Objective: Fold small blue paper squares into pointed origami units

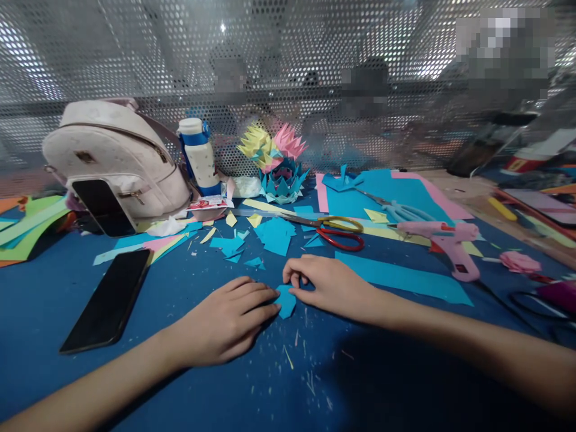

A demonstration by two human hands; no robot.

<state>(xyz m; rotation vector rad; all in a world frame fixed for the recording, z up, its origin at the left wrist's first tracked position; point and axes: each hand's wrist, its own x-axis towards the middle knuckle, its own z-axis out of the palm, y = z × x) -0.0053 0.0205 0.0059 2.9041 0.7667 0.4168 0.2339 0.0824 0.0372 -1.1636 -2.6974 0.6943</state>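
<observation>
— What surrounds my hands?
— Beyond them, you have torn blue paper scraps and metal scissors with red and yellow handles. A pink glue gun lies to your right, a black phone to your left.
— My fingers?
— Your left hand and curled right hand both touch the small blue paper piece between them, over the blue table. I can't tell whether either pinches it.

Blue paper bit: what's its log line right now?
Left hand: fingertips at blue paper bit | right hand: thumb at its edge | glue gun: lying to the right
</observation>
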